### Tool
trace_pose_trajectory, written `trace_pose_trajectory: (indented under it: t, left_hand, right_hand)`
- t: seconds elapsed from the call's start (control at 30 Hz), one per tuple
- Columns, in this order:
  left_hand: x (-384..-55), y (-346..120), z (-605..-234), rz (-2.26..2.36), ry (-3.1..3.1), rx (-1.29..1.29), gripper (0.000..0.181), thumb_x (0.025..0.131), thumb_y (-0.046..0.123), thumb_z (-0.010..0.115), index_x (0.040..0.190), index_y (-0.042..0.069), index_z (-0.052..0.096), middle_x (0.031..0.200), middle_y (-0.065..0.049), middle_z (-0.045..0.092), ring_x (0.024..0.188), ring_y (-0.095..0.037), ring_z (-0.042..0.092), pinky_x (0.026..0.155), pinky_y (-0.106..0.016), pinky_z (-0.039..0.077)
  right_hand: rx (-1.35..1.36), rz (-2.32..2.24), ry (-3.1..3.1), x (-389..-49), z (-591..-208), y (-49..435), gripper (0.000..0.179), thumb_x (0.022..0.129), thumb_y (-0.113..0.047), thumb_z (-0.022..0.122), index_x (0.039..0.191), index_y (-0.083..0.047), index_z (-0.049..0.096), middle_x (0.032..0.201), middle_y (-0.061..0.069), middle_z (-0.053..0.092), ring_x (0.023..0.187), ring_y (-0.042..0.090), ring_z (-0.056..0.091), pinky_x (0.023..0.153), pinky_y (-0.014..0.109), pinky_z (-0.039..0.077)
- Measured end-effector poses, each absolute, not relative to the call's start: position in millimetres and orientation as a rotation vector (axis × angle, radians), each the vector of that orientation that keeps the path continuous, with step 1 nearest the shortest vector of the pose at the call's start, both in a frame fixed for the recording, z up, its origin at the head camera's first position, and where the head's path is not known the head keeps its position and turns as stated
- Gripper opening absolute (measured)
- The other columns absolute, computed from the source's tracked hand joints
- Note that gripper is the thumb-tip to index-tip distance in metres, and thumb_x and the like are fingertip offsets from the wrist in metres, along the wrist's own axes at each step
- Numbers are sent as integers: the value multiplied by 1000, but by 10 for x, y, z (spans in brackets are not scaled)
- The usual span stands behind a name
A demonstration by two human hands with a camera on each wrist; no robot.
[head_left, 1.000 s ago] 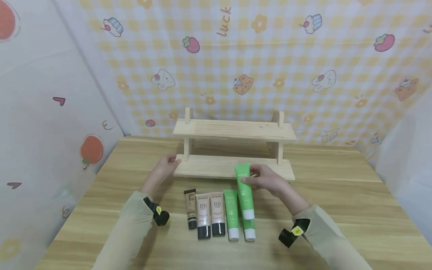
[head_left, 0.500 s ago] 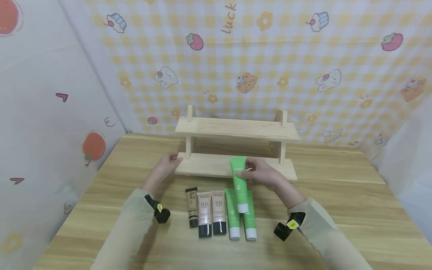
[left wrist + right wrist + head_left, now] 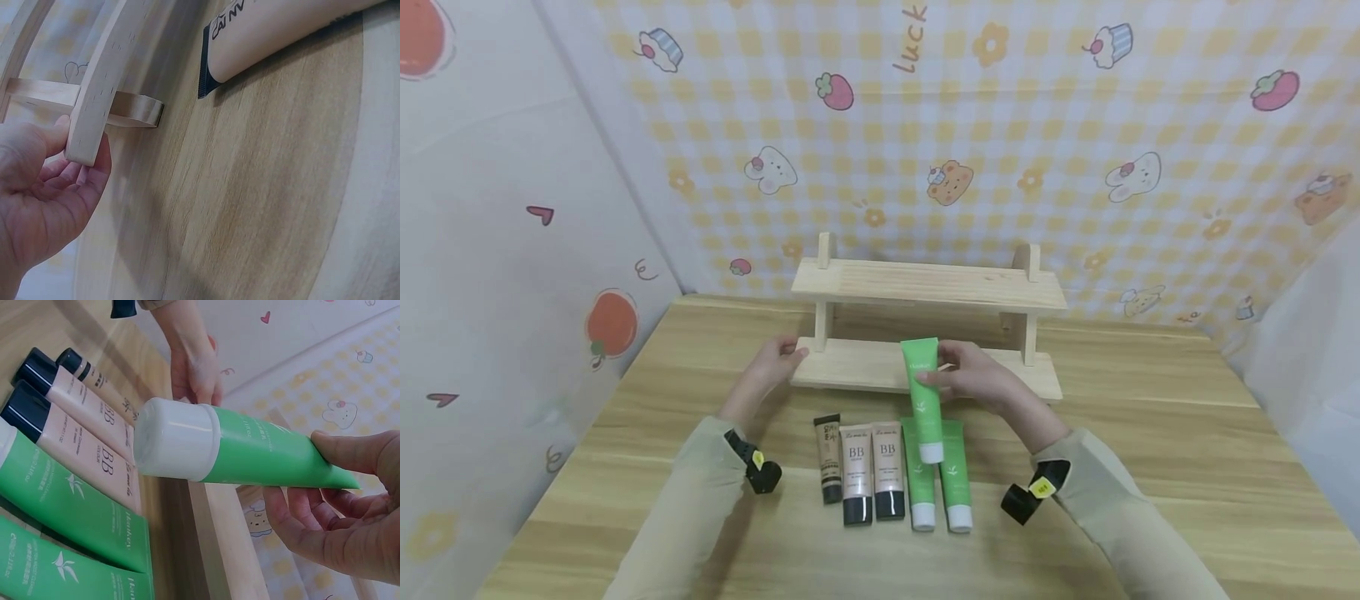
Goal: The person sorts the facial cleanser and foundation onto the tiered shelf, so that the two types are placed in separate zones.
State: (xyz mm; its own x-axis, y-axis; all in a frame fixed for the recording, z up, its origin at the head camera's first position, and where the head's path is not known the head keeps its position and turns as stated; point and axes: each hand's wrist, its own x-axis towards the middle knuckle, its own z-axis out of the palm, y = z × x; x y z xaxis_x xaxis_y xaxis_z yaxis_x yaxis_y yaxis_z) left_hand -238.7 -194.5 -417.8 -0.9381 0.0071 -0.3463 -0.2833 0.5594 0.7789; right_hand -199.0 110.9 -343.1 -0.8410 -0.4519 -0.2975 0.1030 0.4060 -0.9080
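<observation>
Green tube (image 3: 926, 404) pinched near flat end (image 3: 920, 346) by right grip (image 3: 972, 372); left grip (image 3: 771, 365) pinches shelf (image 3: 928, 282).

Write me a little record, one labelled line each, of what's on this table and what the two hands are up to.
Left hand: pinches the left end of the wooden rack, at its lower board
Right hand: holds a lifted green tube, white cap toward the person
Row on table, left to right: slim tan tube, two BB tubes, two more green tubes
Backdrop: yellow-and-white checked, printed with cartoons
</observation>
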Motion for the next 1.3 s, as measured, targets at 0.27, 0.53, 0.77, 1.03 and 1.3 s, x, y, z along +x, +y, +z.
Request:
trace_pose_trajectory:
  t: [0.27, 0.53, 0.77, 1.03, 1.3]
  left_hand:
    - [-2385, -1954, -4186, 1316, 2491, -227, 56, 97, 29, 42, 141, -1, 25, 143, -24, 31, 130, -40, 33, 108, -49, 31]
    - [-2384, -1963, -4190, 1336, 2464, -227, 59, 97, 31, 42, 141, -2, 23, 144, -24, 30, 131, -39, 32, 109, -48, 30]
    - [-2388, -1968, -4188, 1340, 2468, -222, 58, 97, 31, 41, 141, -3, 23, 144, -24, 30, 131, -40, 32, 109, -48, 30]
    - [-2410, -1953, -4192, 1350, 2464, -246, 58, 96, 32, 42, 141, -1, 25, 143, -23, 33, 131, -38, 34, 109, -48, 31]
    - [-2395, -1961, -4199, 1376, 2463, -230, 58, 97, 31, 43, 141, -2, 24, 143, -23, 33, 131, -38, 34, 109, -47, 31]
  right_hand:
    - [-284, -1423, 2202, -2024, -3398, 1032, 43, 86, -18, 62, 122, 1, 48, 110, 15, 52, 92, 19, 58, 79, 33, 55]
    - [-295, -1456, 2178, -2096, -3375, 933, 41, 86, -15, 62, 121, 2, 48, 111, 15, 52, 90, 19, 59, 78, 32, 56]
    - [-309, -1488, 2150, -2149, -3337, 855, 44, 86, -12, 61, 124, 3, 45, 113, 16, 51, 91, 20, 59, 77, 34, 56]
    - [-351, -1490, 2145, -2219, -3284, 780, 43, 87, -11, 61, 124, 2, 45, 109, 15, 55, 92, 19, 57, 79, 35, 56]
    - [-334, -1487, 2142, -2277, -3258, 704, 42, 87, -10, 59, 125, 2, 44, 107, 13, 54, 93, 19, 56, 80, 35, 55]
